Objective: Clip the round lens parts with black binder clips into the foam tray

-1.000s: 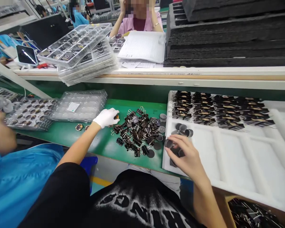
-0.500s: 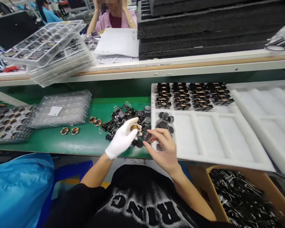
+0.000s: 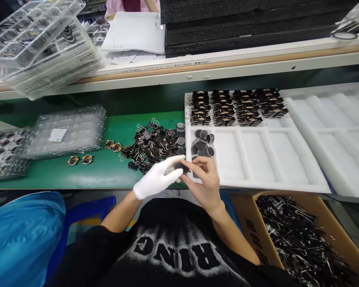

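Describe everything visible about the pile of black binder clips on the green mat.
The pile of binder clips is a loose, tangled heap of small black clips with silvery wire handles sticking out at all angles. It lies on the green mat, just left of the white foam tray. Dark round discs lie along its right edge. The gloved left hand is at its near edge; contact cannot be told.

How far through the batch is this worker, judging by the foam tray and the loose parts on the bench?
Done: three columns of clipped assemblies fill the back row of the white foam tray; its front slots are mostly bare. In hand: the gloved left hand and bare right hand pinch a small dark disc together. Left: a pile of binder clips, loose discs and four gold-rimmed parts.
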